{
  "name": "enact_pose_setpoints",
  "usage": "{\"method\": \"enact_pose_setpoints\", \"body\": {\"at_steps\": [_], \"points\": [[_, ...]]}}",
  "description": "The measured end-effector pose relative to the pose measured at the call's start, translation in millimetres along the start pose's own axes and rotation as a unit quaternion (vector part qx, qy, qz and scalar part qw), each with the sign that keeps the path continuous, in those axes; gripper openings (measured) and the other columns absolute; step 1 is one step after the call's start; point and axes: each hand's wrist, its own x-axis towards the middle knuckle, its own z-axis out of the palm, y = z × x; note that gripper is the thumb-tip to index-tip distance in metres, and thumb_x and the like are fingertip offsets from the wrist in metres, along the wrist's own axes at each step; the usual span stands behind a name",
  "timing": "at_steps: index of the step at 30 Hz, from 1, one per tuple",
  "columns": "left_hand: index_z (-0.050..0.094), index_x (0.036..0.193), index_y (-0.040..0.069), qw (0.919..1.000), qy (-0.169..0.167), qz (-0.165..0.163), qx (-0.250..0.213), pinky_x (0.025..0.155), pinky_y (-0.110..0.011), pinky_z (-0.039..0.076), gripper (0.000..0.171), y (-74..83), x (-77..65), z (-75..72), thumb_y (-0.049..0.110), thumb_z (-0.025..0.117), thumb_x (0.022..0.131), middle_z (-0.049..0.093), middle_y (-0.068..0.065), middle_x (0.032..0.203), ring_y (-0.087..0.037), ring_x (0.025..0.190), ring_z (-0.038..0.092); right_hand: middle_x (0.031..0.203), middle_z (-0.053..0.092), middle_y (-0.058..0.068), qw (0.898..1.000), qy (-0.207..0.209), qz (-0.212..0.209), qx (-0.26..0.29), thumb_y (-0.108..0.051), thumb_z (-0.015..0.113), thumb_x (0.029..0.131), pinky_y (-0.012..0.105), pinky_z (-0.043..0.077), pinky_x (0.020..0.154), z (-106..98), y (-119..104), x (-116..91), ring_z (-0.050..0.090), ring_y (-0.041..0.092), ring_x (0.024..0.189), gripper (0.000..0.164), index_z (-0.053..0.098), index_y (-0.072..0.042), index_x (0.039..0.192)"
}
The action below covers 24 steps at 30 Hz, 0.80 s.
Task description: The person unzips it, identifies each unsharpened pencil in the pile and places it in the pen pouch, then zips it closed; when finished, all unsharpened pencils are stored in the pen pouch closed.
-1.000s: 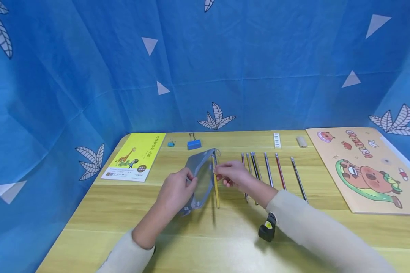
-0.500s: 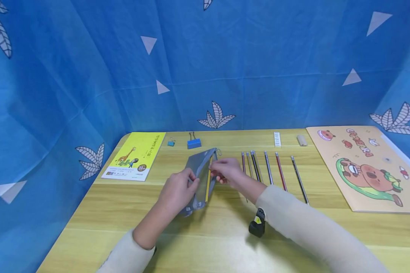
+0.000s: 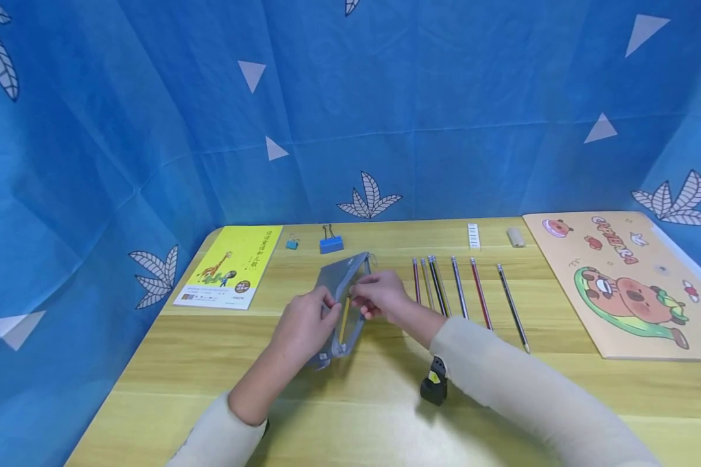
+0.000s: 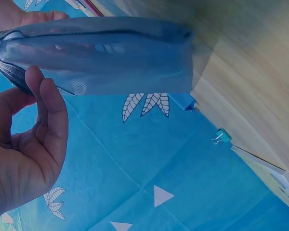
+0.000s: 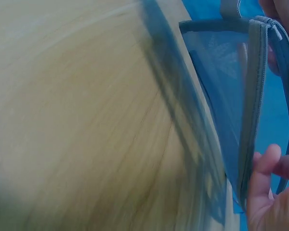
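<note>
We see the pouch (image 3: 334,275) just left of the middle of the frame, held at a tilt with its mouth gaping to the right; we cannot tell whether its bottom touches the desk (image 3: 397,408). It is a long, slim case of grey-blue, see-through mesh, trimmed with a darker band along the edges. In the left wrist view it stretches across the upper left, and the blue of the curtain (image 3: 350,110) shows through its wall. In the right wrist view we make out the zip (image 5: 264,86) along the lips of the mouth, and a fabric loop (image 5: 231,8) at the top of the frame.

The left hand (image 3: 304,324) pinches the left lip between thumb and fingers. The right hand (image 3: 383,295), at the other side of the mouth, has its fingers drawn together, pinching the upper part of the yellow pencil (image 3: 344,321). Bright, thin and straight, this slants down within the mouth; the fingers hide its top.

Right of centre, we see a row of pencils (image 3: 481,293) in red, gold, black and blue. Near the desk's back edge are a blue clip (image 3: 331,245), a smaller teal clip (image 3: 293,244), a white strip (image 3: 474,236) and a grey block (image 3: 515,238). A yellow book (image 3: 233,259) lies at the left, a tan pad (image 3: 566,285) at the right.
</note>
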Motion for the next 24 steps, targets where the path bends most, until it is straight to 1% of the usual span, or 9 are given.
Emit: {"method": "enact_pose_setpoints", "body": {"at_steps": [3,6,9,12,16,19,22,24], "points": [[0.050,0.076,0.011,1.0000,0.006,-0.001,0.000,0.032,-0.020,0.039,0.012,0.5,0.3,-0.8,0.019,0.055,0.083,0.049,0.002,0.051,-0.008,0.039,0.048,0.079,0.061,0.021,1.000,-0.016,-0.003,-0.016,-0.004,0.060,0.076,0.020,0.042,0.038,-3,-1,-2,0.048,0.011,0.040,0.033,0.053,0.003,0.107],[0.050,0.076,0.010,0.9999,0.009,-0.004,0.002,0.032,-0.020,0.039,0.013,0.9,0.7,-1.8,0.020,0.055,0.083,0.048,0.001,0.051,-0.008,0.039,0.047,0.082,0.060,0.022,0.999,-0.021,0.000,-0.029,-0.005,0.058,0.077,0.020,0.042,0.039,-11,-3,-4,0.048,0.012,0.041,0.036,0.051,0.002,0.111],[0.050,0.076,0.011,0.9999,0.010,-0.009,0.004,0.032,-0.020,0.039,0.014,0.7,0.9,-2.5,0.022,0.055,0.083,0.047,0.000,0.050,-0.008,0.039,0.047,0.084,0.060,0.021,0.998,-0.017,-0.001,-0.053,-0.006,0.058,0.077,0.021,0.042,0.040,-26,-5,-7,0.049,0.012,0.043,0.035,0.053,0.000,0.111],[0.051,0.075,0.011,0.9998,0.010,-0.012,0.008,0.032,-0.020,0.038,0.015,0.2,0.9,-3.2,0.023,0.055,0.083,0.047,0.000,0.050,-0.009,0.039,0.047,0.083,0.060,0.021,0.995,-0.014,-0.016,-0.099,-0.009,0.059,0.078,0.024,0.044,0.043,-48,-8,-10,0.051,0.014,0.045,0.033,0.054,0.000,0.109],[0.051,0.075,0.012,0.9997,0.008,-0.023,0.002,0.032,-0.021,0.038,0.015,0.2,0.1,-4.5,0.023,0.055,0.083,0.047,0.000,0.050,-0.009,0.040,0.047,0.081,0.060,0.020,0.985,-0.007,-0.042,-0.164,-0.016,0.057,0.081,0.026,0.044,0.045,-80,-13,-16,0.053,0.016,0.049,0.032,0.054,0.000,0.109],[0.051,0.075,0.012,0.9996,0.010,-0.025,-0.001,0.032,-0.021,0.039,0.014,-0.1,-0.6,-5.1,0.023,0.056,0.083,0.047,-0.001,0.051,-0.009,0.040,0.047,0.079,0.060,0.019,0.977,0.001,-0.052,-0.207,-0.018,0.055,0.083,0.027,0.043,0.044,-102,-17,-21,0.054,0.018,0.051,0.032,0.053,0.000,0.109],[0.051,0.075,0.012,0.9996,0.013,-0.023,0.000,0.032,-0.021,0.038,0.014,-1.1,-0.8,-5.1,0.022,0.056,0.082,0.047,-0.001,0.050,-0.009,0.040,0.047,0.079,0.060,0.019,0.966,0.013,-0.060,-0.251,-0.019,0.055,0.083,0.029,0.045,0.044,-121,-18,-23,0.056,0.022,0.053,0.033,0.054,0.001,0.109],[0.051,0.075,0.012,0.9997,0.015,-0.022,0.002,0.032,-0.021,0.038,0.014,-2.0,-0.7,-4.8,0.022,0.056,0.082,0.047,0.000,0.050,-0.009,0.040,0.046,0.079,0.060,0.020,0.959,0.016,-0.066,-0.275,-0.019,0.054,0.084,0.030,0.044,0.044,-131,-19,-25,0.057,0.024,0.055,0.033,0.053,0.001,0.111]]}}
